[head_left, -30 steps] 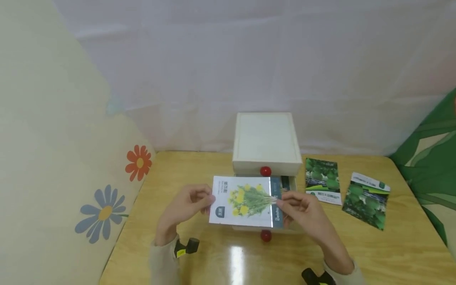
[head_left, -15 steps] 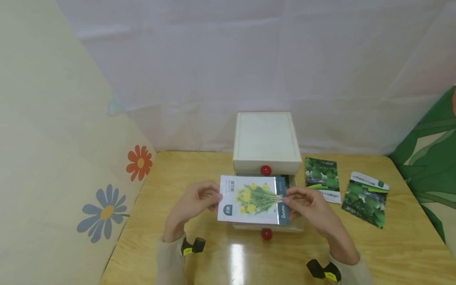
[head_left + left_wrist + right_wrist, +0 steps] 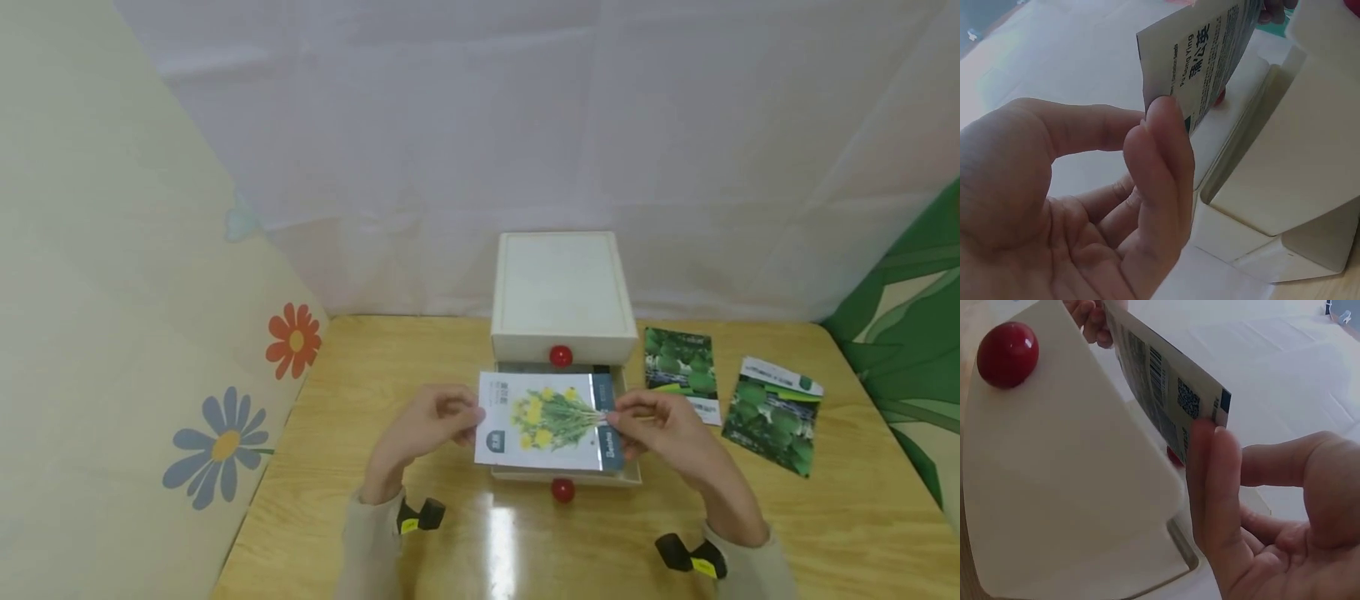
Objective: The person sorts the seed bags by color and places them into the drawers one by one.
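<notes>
A white seed packet point(image 3: 553, 421) with yellow dandelion flowers and a blue-grey end lies sideways over the pulled-out lower drawer point(image 3: 630, 477) of a small white cabinet. My left hand point(image 3: 423, 423) pinches its left edge between thumb and fingers. At the blue-grey end, my right hand point(image 3: 671, 429) pinches the other edge. In the left wrist view, lettering shows on the packet point(image 3: 1200, 75) held at my left fingertips. The right wrist view shows the back of the packet point(image 3: 1163, 384), with a barcode and a square code. The packet hides most of the drawer's inside.
The cabinet's upper drawer is in, with a red knob point(image 3: 561, 356) above the packet; another red knob point(image 3: 562, 490) is on the lower drawer. Two green-leaf seed packets, one point(image 3: 681, 375) nearer the cabinet and one point(image 3: 774, 417) farther right, lie on the wooden table point(image 3: 375, 350).
Both hands have carried the dandelion seed packet a little to the right, so it now lies more squarely over the lower drawer. Their pinch on it stays the same.
</notes>
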### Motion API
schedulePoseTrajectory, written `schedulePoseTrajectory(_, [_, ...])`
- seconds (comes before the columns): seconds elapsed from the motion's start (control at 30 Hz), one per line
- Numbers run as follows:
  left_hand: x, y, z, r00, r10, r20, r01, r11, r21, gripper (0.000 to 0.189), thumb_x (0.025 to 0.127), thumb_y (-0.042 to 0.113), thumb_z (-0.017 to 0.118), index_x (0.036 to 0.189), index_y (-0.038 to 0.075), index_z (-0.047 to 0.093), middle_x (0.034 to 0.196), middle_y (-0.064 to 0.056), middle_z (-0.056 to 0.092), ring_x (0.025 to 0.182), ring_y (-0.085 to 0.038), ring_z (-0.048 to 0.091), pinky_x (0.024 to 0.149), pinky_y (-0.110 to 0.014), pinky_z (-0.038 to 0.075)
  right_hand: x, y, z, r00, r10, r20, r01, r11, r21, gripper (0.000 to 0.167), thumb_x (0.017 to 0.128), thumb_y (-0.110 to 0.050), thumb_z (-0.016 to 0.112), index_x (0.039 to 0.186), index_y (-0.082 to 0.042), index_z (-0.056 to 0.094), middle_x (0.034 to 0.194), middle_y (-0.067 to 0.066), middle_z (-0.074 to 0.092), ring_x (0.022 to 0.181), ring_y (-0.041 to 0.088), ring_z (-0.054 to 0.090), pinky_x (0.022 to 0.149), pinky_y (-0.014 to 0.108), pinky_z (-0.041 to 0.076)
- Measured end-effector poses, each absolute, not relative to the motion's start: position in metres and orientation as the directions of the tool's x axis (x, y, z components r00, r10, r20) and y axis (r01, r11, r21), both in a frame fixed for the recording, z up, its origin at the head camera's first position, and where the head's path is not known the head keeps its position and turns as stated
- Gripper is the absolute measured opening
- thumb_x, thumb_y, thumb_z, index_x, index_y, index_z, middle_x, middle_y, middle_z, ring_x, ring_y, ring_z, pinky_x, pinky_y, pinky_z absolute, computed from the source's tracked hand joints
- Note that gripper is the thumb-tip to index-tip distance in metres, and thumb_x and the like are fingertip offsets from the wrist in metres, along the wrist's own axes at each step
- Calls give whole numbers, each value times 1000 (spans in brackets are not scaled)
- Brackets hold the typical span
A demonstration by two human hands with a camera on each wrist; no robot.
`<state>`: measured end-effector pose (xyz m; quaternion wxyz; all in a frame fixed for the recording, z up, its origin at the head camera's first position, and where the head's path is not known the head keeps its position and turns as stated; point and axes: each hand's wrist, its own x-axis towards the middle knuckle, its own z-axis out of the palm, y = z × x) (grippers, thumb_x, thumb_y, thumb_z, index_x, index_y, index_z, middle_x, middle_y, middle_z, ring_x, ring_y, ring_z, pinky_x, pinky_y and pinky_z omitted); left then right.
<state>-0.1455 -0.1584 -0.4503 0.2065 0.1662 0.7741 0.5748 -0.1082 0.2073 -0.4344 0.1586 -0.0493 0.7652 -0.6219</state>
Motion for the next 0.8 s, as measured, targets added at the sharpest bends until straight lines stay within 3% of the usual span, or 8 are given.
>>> schedulePoseTrajectory(0.4, [-151, -146, -461, -868, 462, -184, -21, 336, 942, 17, 105, 22, 69, 111, 7, 76, 98, -7, 78, 78, -21, 73, 72, -34, 67, -118, 218, -444, -933, -257, -252, 178, 281, -943, 29, 105, -13, 68, 117, 13, 65, 87, 9, 72, 70, 16, 70, 66, 33, 67])
schedulePoseTrajectory(0.8, [-152, -136, -466, -874, 451, -181, -20, 338, 941, 22, 105, 22, 68, 111, 3, 76, 89, -8, 76, 74, -18, 71, 68, -30, 66, -121, 228, -449, -927, -280, -249, 166, 287, -943, 28, 107, -14, 66, 113, 13, 67, 82, 9, 70, 69, 16, 70, 63, 33, 66])
